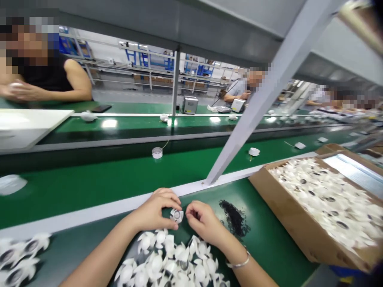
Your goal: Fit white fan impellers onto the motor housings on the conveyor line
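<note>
Pinching a small white part (176, 215), the left hand (155, 211) holds it just past the white pile (167, 259). The right hand (203, 223) curls close by, but its grip is hard to tell. Steady fingers stop slips.

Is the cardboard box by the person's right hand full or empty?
Full: white plastic parts are heaped across the open cardboard box, up to its rim, with no bottom showing.
</note>
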